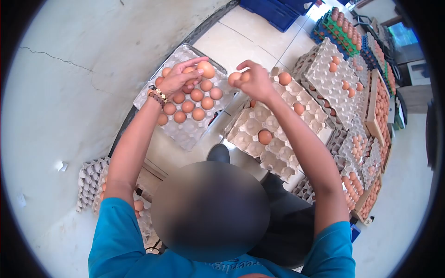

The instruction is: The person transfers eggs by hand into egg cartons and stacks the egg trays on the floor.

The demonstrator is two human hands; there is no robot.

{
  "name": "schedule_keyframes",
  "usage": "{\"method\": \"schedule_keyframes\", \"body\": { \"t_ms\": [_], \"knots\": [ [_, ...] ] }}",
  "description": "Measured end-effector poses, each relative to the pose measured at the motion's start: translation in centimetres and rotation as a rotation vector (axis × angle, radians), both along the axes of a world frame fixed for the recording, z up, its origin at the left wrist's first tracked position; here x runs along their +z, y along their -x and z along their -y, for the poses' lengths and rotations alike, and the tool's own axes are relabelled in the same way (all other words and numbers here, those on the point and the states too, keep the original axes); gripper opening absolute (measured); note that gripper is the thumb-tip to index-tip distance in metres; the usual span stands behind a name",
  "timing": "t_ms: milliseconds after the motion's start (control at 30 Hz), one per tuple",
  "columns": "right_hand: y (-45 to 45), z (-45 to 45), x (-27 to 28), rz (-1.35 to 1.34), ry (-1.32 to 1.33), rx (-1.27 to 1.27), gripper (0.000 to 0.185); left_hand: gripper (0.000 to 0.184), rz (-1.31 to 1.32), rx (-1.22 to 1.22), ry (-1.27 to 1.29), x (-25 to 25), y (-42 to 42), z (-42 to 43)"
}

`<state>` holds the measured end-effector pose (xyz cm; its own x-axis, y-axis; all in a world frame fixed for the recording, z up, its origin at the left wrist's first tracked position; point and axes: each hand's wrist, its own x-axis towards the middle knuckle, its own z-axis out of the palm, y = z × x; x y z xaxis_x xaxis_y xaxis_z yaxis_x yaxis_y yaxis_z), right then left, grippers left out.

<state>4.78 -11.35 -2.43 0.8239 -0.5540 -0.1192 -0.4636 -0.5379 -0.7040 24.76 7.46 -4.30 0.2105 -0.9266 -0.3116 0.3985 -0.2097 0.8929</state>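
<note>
My left hand point(178, 79), with a beaded bracelet at the wrist, is curled round an egg point(206, 69) at its fingertips; another egg shows under the fingers. It is over a grey egg tray point(178, 135) that bears several brown eggs in rows. To the right, my right hand point(255, 82) holds eggs point(234, 79) between its fingers, one at its left side and one partly covered. Below and right of that hand lies a stack of pulp trays point(248, 125), whose top one carries a few scattered eggs, among them one egg point(264, 136) near its middle.
Tall stacked pulp trays point(320, 69) with eggs stand on the right, beside wooden crates point(371, 111) full of eggs. Green and blue trays point(337, 34) are at the upper right. A blue crate point(273, 14) stands at the top. More trays point(90, 183) are at lower left.
</note>
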Motion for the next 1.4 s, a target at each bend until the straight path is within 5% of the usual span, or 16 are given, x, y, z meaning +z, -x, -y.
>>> {"method": "schedule_keyframes", "body": {
  "t_ms": [267, 400, 500, 667, 733, 800, 833, 933, 1133, 1233, 1400],
  "knots": [
    [-3.1, -2.5, -5.6, -0.216, 0.196, 0.095, 0.033, 0.043, 0.822, 0.069, 0.001, -3.7, -1.1, 2.4],
    [-2.6, -2.2, -5.5, -0.148, 0.175, 0.074, 0.027, 0.033, 1.09, -0.13, -0.277, -2.5, 1.6, 5.2],
    [-2.8, -1.5, -5.5, 0.035, 0.006, -0.101, 0.025, 0.029, 1.21, -0.173, -0.383, -3.8, 2.7, 7.0],
    [-5.5, 0.2, -5.1, 0.377, -0.895, -0.532, 0.023, 0.026, 1.31, -0.022, -0.246, -6.0, 1.9, 6.9],
    [-6.9, -0.3, -6.4, 0.459, -0.77, -0.393, 0.023, 0.029, 1.22, 0.139, -0.178, -6.3, 0.4, 6.0],
    [-8.5, -0.3, -6.8, 0.298, -0.768, -0.291, 0.044, 0.033, 0.621, 0.287, -0.248, -7.2, -3.1, 5.7],
    [-9.2, -0.9, -7.2, 0.268, -0.527, -0.24, 0.044, 0.035, 0.319, 0.354, -0.277, -7.6, -4.7, 5.5],
    [-11.4, -3.0, -8.6, 0.223, 0.071, -0.075, 0.043, 0.033, 0.296, 0.492, -0.131, -8.0, -7.2, 4.3],
    [-10.9, -3.8, -9.1, 0.104, 0.138, 0.02, 0.019, 0.04, 0.958, 0.438, 0.011, -9.5, -6.2, 5.1],
    [-8.4, -2.8, -7.1, 0.178, 0.274, 0.076, 0.017, 0.037, 1.09, 0.438, -0.184, -8.9, -4.0, 6.0],
    [-1.4, 1.9, -0.4, 0.271, 0.42, 0.04, 0.02, 0.031, 1.303, 0.456, -0.037, -10.5, -2.9, 6.0]
  ]
}}
